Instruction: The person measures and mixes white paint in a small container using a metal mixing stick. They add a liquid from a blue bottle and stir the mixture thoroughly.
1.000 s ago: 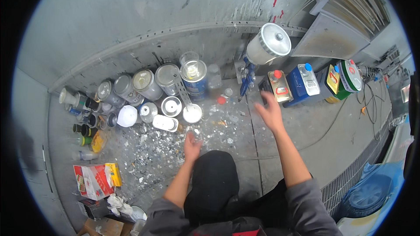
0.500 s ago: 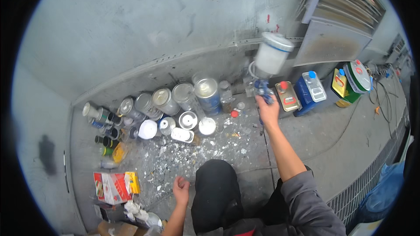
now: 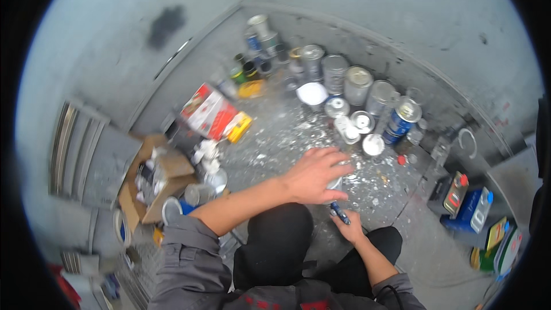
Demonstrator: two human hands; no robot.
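My right hand point(image 3: 350, 228) is closed around the spray gun point(image 3: 339, 212), a blue and metal one, low in front of my knees. Above the gun body a pale sliver of its cup point(image 3: 338, 184) shows; the rest is hidden under my left hand point(image 3: 315, 175). The fingers of that left hand are stretched and spread over the cup, pointing right, thumb toward the gun. Whether the palm touches the cup I cannot tell.
Paint cans point(image 3: 358, 83) line the wall beyond, with a white lid point(image 3: 312, 93) among them. Solvent tins point(image 3: 468, 211) stand at right. Near left are a red-and-white package point(image 3: 212, 112), crumpled white paper point(image 3: 208, 156) and an open cardboard box point(image 3: 150, 218). Paint flecks cover the floor.
My view has turned left. The right hand has brought the spray gun from the wall back toward my knees. The left hand has come across from the left, over the cup.
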